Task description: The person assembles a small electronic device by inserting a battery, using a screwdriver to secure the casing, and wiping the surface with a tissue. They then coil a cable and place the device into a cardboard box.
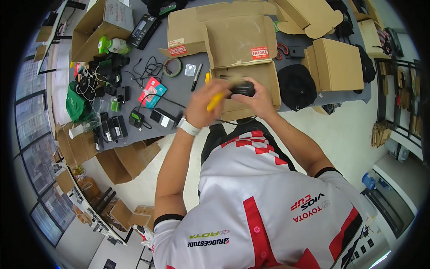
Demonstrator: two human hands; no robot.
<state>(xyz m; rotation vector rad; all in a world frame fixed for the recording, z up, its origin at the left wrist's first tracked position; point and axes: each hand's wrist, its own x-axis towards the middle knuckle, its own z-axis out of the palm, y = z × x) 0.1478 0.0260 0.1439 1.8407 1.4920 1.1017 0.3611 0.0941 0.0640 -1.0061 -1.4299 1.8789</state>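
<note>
My left hand (205,105), smeared by motion, is closed round a yellow-handled tool (216,101). A pale blur at its far end looks like brush bristles, but I cannot be sure. In my right hand (262,99) is a small black device (243,89) with rounded edges, gripped between thumb and fingers. The tool's far end is close to the device; whether they touch I cannot tell. Both hands are over the near part of an open cardboard box (273,83), whose lid leans back. A black cable (233,122) loops below the hands.
Left of the box lie a black marker (197,77), a tape roll (172,67), a red-and-blue packet (153,93) and tangled cables. A green-topped spray bottle (113,45) stands farther left. Rightward are a black cap (296,87), red scissors (282,50) and a cardboard carton (338,65).
</note>
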